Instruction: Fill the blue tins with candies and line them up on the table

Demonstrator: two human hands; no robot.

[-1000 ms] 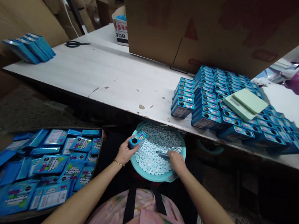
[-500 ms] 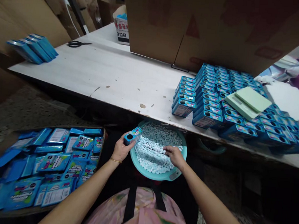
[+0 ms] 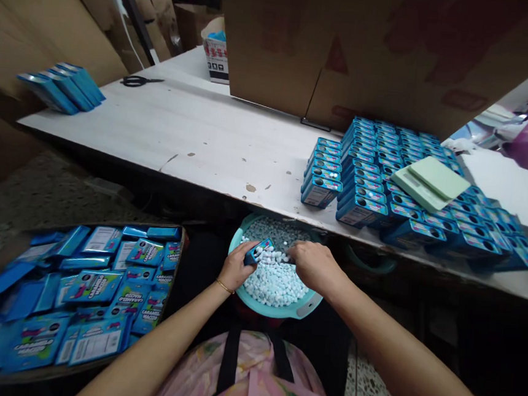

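Lower centre: left hand (image 3: pixel 235 268) grips small blue rectangular box (image 3: pixel 250 257) above round turquoise plastic basin (image 3: pixel 274 311); right hand (image 3: pixel 316 265) grips mostly hidden dark utensil (image 3: pixel 291 260).

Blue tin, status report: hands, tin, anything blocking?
Left hand holds blue tin above basin of pale pellets. Right hand close by, its grip unclear. Pellets at tin's opening. No obstruction apparent.

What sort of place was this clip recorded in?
Probably a small candy-packing workshop: rows of blue candy tins with round openings stand on a worn white table, a pale green scale rests on some of them, and a teal basin holds loose pale candies.
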